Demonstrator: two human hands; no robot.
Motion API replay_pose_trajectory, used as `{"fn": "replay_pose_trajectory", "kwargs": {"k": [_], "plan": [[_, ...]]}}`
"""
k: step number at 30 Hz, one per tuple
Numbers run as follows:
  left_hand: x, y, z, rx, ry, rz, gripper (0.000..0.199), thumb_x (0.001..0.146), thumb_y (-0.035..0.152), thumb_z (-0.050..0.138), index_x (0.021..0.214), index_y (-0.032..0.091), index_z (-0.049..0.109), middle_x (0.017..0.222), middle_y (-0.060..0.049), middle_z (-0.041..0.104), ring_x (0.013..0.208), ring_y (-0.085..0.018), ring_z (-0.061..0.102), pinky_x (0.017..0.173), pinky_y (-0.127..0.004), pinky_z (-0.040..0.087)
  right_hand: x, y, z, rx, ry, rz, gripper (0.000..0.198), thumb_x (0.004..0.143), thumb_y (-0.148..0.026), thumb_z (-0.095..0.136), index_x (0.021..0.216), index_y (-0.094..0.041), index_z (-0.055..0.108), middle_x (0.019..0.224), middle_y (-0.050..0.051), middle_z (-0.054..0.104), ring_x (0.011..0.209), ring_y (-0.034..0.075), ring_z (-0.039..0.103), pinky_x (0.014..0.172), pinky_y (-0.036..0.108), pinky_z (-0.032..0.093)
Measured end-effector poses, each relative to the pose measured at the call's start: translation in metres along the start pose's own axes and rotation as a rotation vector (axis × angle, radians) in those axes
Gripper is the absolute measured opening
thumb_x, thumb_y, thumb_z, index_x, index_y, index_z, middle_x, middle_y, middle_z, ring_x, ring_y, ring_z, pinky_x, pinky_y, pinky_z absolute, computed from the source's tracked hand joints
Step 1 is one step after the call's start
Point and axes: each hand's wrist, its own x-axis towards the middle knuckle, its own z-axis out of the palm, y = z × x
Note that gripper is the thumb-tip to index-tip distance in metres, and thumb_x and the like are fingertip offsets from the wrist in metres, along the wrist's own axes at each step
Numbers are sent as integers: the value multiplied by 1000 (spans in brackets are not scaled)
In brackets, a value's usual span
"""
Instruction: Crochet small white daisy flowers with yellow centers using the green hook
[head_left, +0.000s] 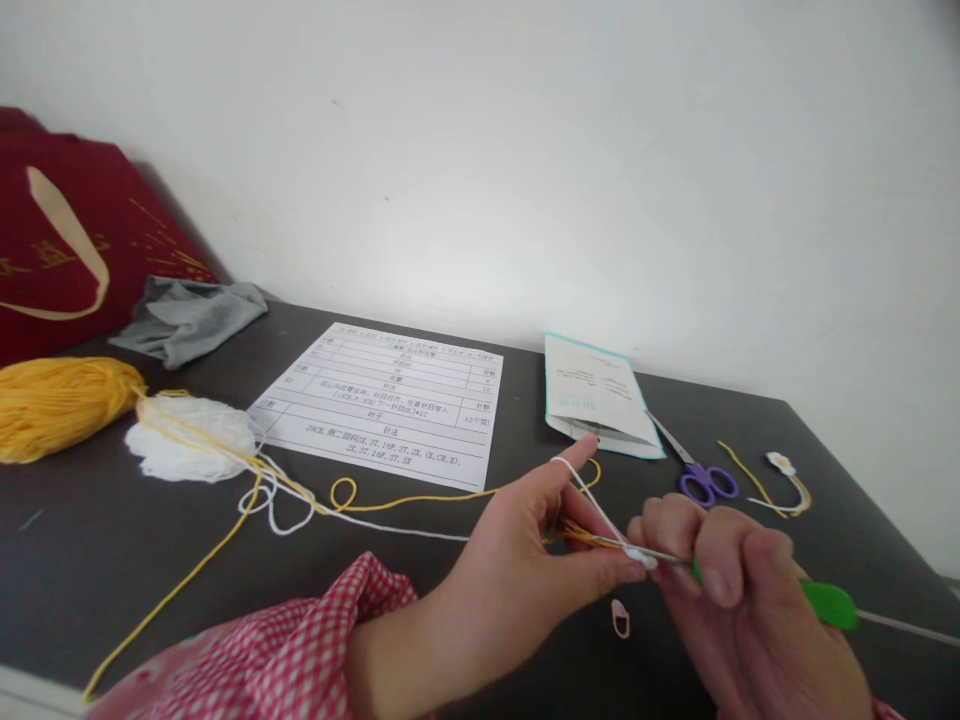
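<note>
My right hand (739, 590) is closed around a crochet hook with a green grip (829, 604); its metal shaft points left. At the hook's tip sits a small white and yellow crochet piece (637, 556). My left hand (536, 545) pinches this piece between thumb and fingers, with the index finger stretched out. White yarn (592, 498) runs taut from that index finger down to the hook. Yellow yarn (420, 498) also leads into the left hand. Part of the crochet piece is hidden behind the fingers.
Left lie a yellow yarn skein (67, 405) and a white yarn ball (191, 437). Behind are a printed pattern sheet (390, 405), grey cloth (191, 315) and red bag (90, 230). Rightward are a packet (596, 390), purple scissors (707, 483) and a small crocheted flower (781, 463). A pink stitch marker (620, 619) lies nearby.
</note>
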Motion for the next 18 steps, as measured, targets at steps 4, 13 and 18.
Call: {"fn": "replay_pose_trajectory", "kwargs": {"k": [4, 13, 18], "plan": [[3, -1, -1, -148, -46, -93, 89, 59, 16, 91, 141, 18, 54, 71, 7, 61, 69, -11, 56, 75, -27, 46, 1, 1, 2, 138, 12, 118, 46, 94, -58, 52, 61, -24, 54, 62, -1, 43, 60, 17, 40, 57, 30, 43], [5, -5, -1, -120, -36, -97, 86, 60, 25, 92, 138, 18, 58, 77, 3, 64, 74, -14, 61, 76, -29, 48, 3, 3, 0, 77, 32, 121, 45, 95, -56, 52, 62, -25, 55, 62, -1, 44, 59, 17, 42, 56, 31, 42], [3, -4, 1, 53, 73, -32, 75, 67, 17, 83, 138, 16, 59, 79, -1, 67, 79, -19, 63, 77, -31, 49, -11, 0, -9, -359, 19, -170, 42, 101, -45, 46, 65, -25, 57, 65, 2, 48, 64, 20, 45, 56, 34, 38]]}}
